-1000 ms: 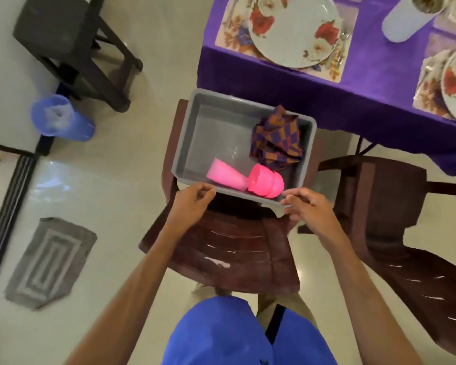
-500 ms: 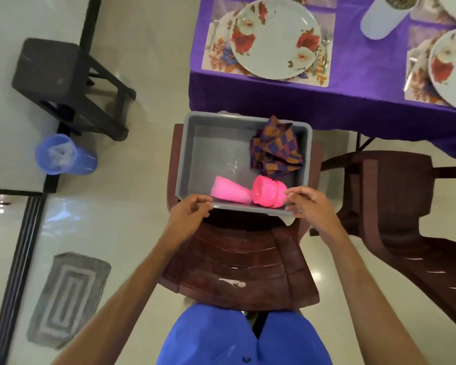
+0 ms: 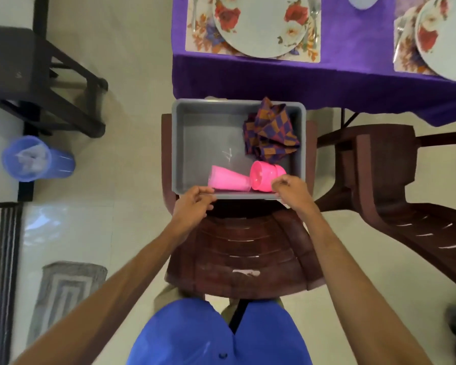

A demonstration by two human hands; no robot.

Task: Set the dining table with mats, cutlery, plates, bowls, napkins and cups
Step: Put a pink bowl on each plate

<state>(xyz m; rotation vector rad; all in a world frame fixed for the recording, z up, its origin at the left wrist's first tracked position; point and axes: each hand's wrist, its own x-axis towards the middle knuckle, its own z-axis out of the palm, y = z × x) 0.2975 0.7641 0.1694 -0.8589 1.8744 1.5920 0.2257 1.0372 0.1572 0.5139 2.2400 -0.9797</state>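
Note:
A grey bin [image 3: 203, 133] sits on the seat of a brown chair [image 3: 242, 248], just in front of the purple table [image 3: 353, 48]. Inside lie two pink cups on their sides, one at the left [image 3: 228, 180] and one at the right [image 3: 261, 175], plus folded checked napkins [image 3: 270, 133] in the far right corner. My left hand [image 3: 194, 206] pinches the bin's near rim. My right hand [image 3: 291, 188] hovers over the near right corner with loosely curled fingers beside the right cup, holding nothing. Two floral plates, one [image 3: 261, 25] ahead and one [image 3: 445, 38] further right, lie on mats with cutlery.
A second brown chair [image 3: 395, 180] stands to the right. On the floor to the left are a dark stool [image 3: 32, 75] and a blue bucket [image 3: 34, 159]. A grey floor mat [image 3: 63, 293] lies at lower left. A pale cup [image 3: 363, 1] stands on the table's far edge.
The bin has settled square on the chair seat. My right hand has come off the rim and now sits over the right pink cup; my left hand stays at the rim.

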